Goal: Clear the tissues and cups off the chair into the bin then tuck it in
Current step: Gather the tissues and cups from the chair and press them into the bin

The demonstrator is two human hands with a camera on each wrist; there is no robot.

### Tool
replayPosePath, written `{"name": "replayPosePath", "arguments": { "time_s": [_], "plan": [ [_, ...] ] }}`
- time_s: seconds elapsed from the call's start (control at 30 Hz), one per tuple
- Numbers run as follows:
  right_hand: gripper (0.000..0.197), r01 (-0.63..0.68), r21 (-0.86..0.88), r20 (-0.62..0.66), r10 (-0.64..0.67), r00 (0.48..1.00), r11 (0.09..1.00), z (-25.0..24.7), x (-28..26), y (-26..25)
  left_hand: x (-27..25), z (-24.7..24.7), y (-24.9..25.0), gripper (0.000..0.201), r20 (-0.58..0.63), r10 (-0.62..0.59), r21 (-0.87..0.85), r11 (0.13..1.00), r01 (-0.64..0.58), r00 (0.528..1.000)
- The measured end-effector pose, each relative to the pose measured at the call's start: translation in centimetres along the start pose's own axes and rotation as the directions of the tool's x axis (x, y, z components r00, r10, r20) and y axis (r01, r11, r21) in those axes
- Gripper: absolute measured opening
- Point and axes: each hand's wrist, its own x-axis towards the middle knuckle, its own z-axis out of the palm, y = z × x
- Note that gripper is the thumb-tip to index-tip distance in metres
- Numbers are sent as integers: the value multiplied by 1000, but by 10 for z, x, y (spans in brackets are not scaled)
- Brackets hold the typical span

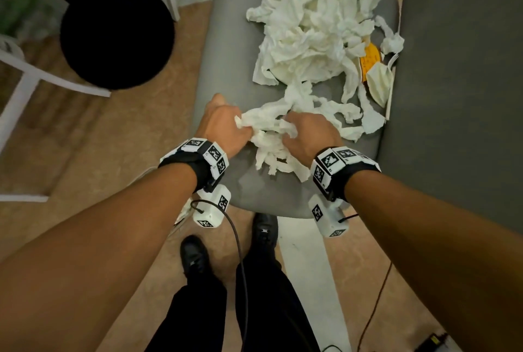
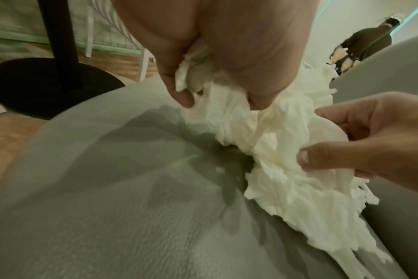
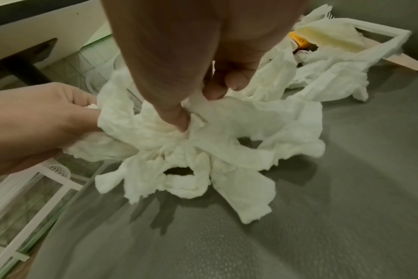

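A grey padded chair seat [image 1: 226,49] carries a big heap of crumpled white tissues [image 1: 317,26]. A flattened white cup [image 1: 379,83] and a yellow-labelled cup [image 1: 370,57] lie at the heap's right edge. Near the seat's front, my left hand [image 1: 226,122] and right hand [image 1: 305,131] both grip one torn bunch of tissue [image 1: 268,139]. In the left wrist view my left hand [image 2: 217,88] curls round the tissue bunch [image 2: 274,151], and the right hand [image 2: 360,151] pinches it. In the right wrist view my right hand [image 3: 193,102] pinches the same bunch [image 3: 203,151].
The chair's grey backrest [image 1: 464,68] rises on the right. A round black table base [image 1: 117,33] sits on the tan floor to the left, next to white chair legs [image 1: 25,88]. My black shoes [image 1: 195,255] stand below the seat's front edge. No bin is in view.
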Motion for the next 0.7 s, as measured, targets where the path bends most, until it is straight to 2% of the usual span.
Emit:
{"name": "replayPosePath", "arguments": {
  "time_s": [0.1,0.2,0.27,0.3,0.43,0.57,0.7],
  "plan": [
    [41,14,18,-38,-13,999,1000,1,2,-9,-2,-3,-5,14,-24,-31,-62,998,29,999],
    [40,4,49,-122,2,992,999,1,3,-16,-11,-4,-15,39,-102,-38,-175,984,20,994],
    [37,14,116,-141,2,990,993,0,5,-20,-15,-6,-21,52,-95,12,-126,992,-24,995],
    [33,25,153,-142,-3,990,988,-1,6,-21,-17,-8,-23,52,-84,27,-99,994,-35,996],
    [17,76,258,-117,-47,992,963,-1,5,-29,-26,-14,-27,33,-43,8,-8,1000,-9,999],
    [36,174,214,-166,-140,976,961,3,2,-42,-29,-21,-32,11,-96,-1,28,1000,3,995],
    [34,159,120,-280,-120,952,980,-4,4,-62,-29,-27,-36,16,-142,-4,-108,994,-12,990]
  ]
}}
